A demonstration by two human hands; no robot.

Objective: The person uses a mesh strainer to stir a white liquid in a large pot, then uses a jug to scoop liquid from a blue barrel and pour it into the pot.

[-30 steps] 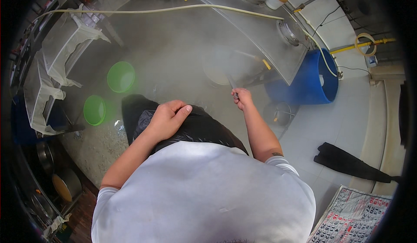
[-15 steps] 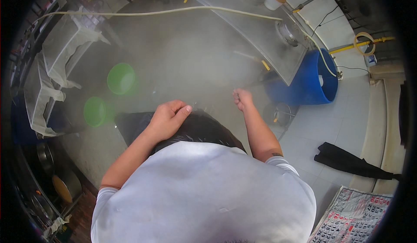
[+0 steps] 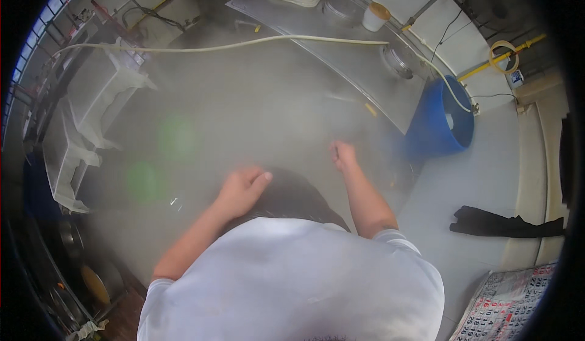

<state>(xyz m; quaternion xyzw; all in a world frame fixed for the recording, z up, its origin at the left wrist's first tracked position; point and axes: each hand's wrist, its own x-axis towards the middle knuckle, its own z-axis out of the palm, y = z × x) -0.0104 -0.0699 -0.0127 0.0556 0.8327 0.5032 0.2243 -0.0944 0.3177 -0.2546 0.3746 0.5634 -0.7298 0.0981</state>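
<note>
Thick white steam fills the middle of the view and hides what lies under my hands. My left hand [image 3: 245, 190] is curled, thumb against the bent fingers, above the edge of a dark plastic apron [image 3: 289, 188]. Farther right and a little forward, my right hand [image 3: 343, 154] is closed in a fist. Whatever either hand may hold is lost in the steam. To the left of my left hand, two round green bowls or tubs, a farther one [image 3: 177, 135] and a nearer one [image 3: 146, 179], show only as blurred patches.
A metal counter [image 3: 359, 60] runs along the far right, bearing a white container [image 3: 375, 17]. Past its end stands a blue barrel [image 3: 442, 121]. A pale hose [image 3: 244, 43] crosses ahead. Plastic-draped boxes [image 3: 97, 103] stand left, pans [image 3: 97, 283] lower left, black cloth [image 3: 506, 222] right.
The steam has thickened; the green bowls and dark apron have faded behind it. The whole view has shifted slightly, uncovering more of the counter's far end. Both hands remain closed in similar poses.
</note>
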